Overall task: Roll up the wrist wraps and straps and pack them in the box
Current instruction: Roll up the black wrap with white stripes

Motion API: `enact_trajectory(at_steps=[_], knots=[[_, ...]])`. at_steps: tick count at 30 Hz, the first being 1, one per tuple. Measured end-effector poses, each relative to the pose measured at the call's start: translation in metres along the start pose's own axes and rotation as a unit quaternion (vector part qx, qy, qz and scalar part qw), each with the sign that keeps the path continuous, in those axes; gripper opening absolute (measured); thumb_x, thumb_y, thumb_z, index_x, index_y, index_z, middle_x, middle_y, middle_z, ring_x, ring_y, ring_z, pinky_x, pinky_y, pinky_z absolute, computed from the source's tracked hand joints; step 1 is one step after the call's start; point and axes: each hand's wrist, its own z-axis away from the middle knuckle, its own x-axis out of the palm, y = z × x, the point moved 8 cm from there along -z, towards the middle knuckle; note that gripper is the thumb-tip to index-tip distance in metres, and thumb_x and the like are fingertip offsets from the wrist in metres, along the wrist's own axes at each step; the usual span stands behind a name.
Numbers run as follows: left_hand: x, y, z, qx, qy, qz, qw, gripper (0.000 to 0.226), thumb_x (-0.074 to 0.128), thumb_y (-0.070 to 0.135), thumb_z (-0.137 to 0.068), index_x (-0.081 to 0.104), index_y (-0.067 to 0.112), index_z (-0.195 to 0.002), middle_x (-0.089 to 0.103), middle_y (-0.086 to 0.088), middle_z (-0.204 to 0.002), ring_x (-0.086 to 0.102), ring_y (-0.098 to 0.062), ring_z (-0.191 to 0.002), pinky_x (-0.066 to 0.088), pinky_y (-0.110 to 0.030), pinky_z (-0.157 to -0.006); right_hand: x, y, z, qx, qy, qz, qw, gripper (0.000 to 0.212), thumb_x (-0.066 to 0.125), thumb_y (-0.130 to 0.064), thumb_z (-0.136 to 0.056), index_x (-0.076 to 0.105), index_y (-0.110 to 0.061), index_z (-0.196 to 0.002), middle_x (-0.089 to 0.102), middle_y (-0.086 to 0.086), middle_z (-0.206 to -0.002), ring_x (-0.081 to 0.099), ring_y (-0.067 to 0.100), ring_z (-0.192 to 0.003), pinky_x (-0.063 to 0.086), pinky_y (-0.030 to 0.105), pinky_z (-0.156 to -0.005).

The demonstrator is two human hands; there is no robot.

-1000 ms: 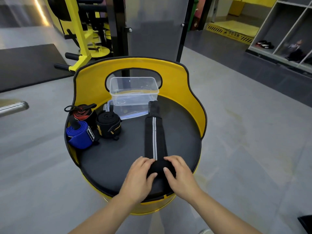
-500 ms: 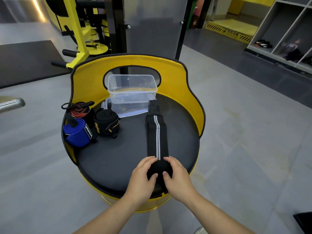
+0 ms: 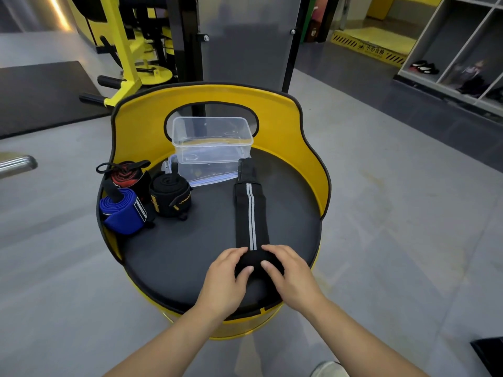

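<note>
A long black wrist wrap with a white centre stripe lies stretched over the black seat pad, its near end rolled into a small coil. My left hand and my right hand grip that coil from either side. A clear plastic box stands open at the back of the seat, on its lid. Three rolled wraps sit at the left: a blue one, a black one with yellow lettering and a red-and-black one.
The seat is a yellow barrel chair with a raised yellow back around the far side. Yellow gym equipment and a black post stand behind it. Grey floor surrounds the chair, with cubby shelves at the far right.
The coil under my hands has grown a little and moved forward along the wrap, leaving less flat strap. The rolled wraps and the box have stayed in place.
</note>
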Motion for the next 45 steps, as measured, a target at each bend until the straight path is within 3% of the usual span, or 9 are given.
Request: enact_trajectory(at_steps=[4, 9, 14, 17, 25, 31, 36, 41, 45], knots=[[-0.003, 0.001, -0.008, -0.021, 0.002, -0.009, 1.000, 0.042, 0.064, 0.032, -0.101, 0.061, 0.019, -0.141, 0.061, 0.007, -0.137, 0.057, -0.012, -0.126, 0.046, -0.030, -0.109, 0.004, 0.002, -0.006, 0.016, 0.020, 0.009, 1.000, 0.039, 0.053, -0.033, -0.105, 0.061, -0.019, -0.140, 0.054, -0.009, -0.135, 0.051, 0.004, -0.121, 0.034, 0.009, -0.100], [-0.009, 0.000, -0.024, -0.052, 0.013, -0.013, 0.998, 0.037, 0.060, 0.037, -0.103, 0.064, 0.020, -0.136, 0.058, 0.007, -0.134, 0.055, -0.012, -0.125, 0.038, -0.019, -0.101, -0.001, 0.001, -0.020, 0.028, 0.026, 0.024, 0.999, 0.038, 0.048, -0.041, -0.106, 0.060, -0.027, -0.139, 0.058, -0.011, -0.133, 0.055, 0.009, -0.122, 0.039, 0.018, -0.097], [-0.013, -0.006, -0.033, -0.095, 0.043, 0.000, 0.995, 0.032, 0.058, 0.038, -0.103, 0.069, 0.021, -0.128, 0.065, 0.003, -0.125, 0.058, -0.017, -0.121, 0.044, -0.028, -0.102, 0.012, 0.001, -0.019, -0.013, -0.057, 0.037, 0.998, 0.062, 0.059, -0.046, -0.097, 0.042, -0.025, -0.153, 0.038, -0.014, -0.150, 0.039, 0.005, -0.137, 0.033, 0.022, -0.115], [-0.014, -0.005, -0.038, -0.090, 0.048, 0.016, 0.995, 0.025, 0.058, 0.037, -0.103, 0.072, 0.027, -0.122, 0.065, 0.010, -0.114, 0.060, -0.015, -0.115, 0.042, -0.026, -0.093, 0.006, 0.006, -0.029, -0.014, -0.065, 0.028, 0.997, 0.063, 0.063, -0.043, -0.098, 0.039, -0.030, -0.154, 0.044, -0.014, -0.145, 0.044, 0.004, -0.133, 0.038, 0.023, -0.111], [-0.011, -0.009, -0.036, -0.081, -0.034, 0.040, 0.995, 0.033, 0.067, 0.046, -0.096, 0.063, 0.038, -0.128, 0.061, 0.014, -0.118, 0.058, -0.011, -0.112, 0.047, -0.030, -0.098, -0.001, 0.008, -0.036, 0.037, -0.049, -0.063, 0.996, 0.025, 0.058, -0.049, -0.099, 0.057, -0.037, -0.121, 0.064, -0.017, -0.112, 0.060, 0.004, -0.102, 0.052, 0.031, -0.090], [-0.007, -0.007, -0.020, -0.082, -0.051, -0.009, 0.995, 0.034, 0.062, 0.056, -0.096, 0.065, 0.031, -0.119, 0.058, 0.012, -0.108, 0.055, -0.009, -0.103, 0.041, -0.023, -0.085, 0.007, 0.011, -0.020, 0.078, -0.042, -0.059, 0.994, 0.029, 0.050, -0.046, -0.104, 0.065, -0.025, -0.117, 0.057, -0.011, -0.111, 0.056, 0.006, -0.104, 0.046, 0.024, -0.094], [-0.010, -0.006, -0.019, -0.092, -0.026, -0.017, 0.995, 0.035, 0.062, 0.061, -0.093, 0.071, 0.031, -0.108, 0.059, 0.015, -0.100, 0.058, -0.008, -0.099, 0.048, -0.027, -0.086, 0.009, 0.016, -0.023, 0.131, -0.037, -0.055, 0.989, 0.026, 0.048, -0.051, -0.103, 0.059, -0.028, -0.100, 0.063, -0.009, -0.094, 0.060, 0.012, -0.090, 0.052, 0.033, -0.081], [-0.010, 0.004, -0.017, -0.029, -0.009, -0.023, 0.999, 0.033, 0.063, 0.050, -0.097, 0.067, 0.033, -0.126, 0.055, 0.018, -0.125, 0.055, -0.008, -0.119, 0.044, -0.023, -0.102, 0.007, 0.012, -0.036, 0.158, -0.014, 0.056, 0.986, 0.030, 0.041, -0.053, -0.104, 0.054, -0.028, -0.094, 0.065, -0.008, -0.090, 0.063, 0.019, -0.086, 0.051, 0.038, -0.075], [-0.008, 0.003, -0.012, -0.086, 0.031, 0.010, 0.996, 0.044, 0.061, 0.044, -0.101, 0.061, 0.024, -0.141, 0.046, 0.007, -0.154, 0.042, -0.013, -0.144, 0.031, -0.024, -0.115, 0.000, 0.006, -0.037, 0.158, 0.068, 0.058, 0.983, 0.031, 0.044, -0.051, -0.104, 0.053, -0.024, -0.091, 0.059, -0.007, -0.093, 0.060, 0.017, -0.085, 0.050, 0.037, -0.078]])
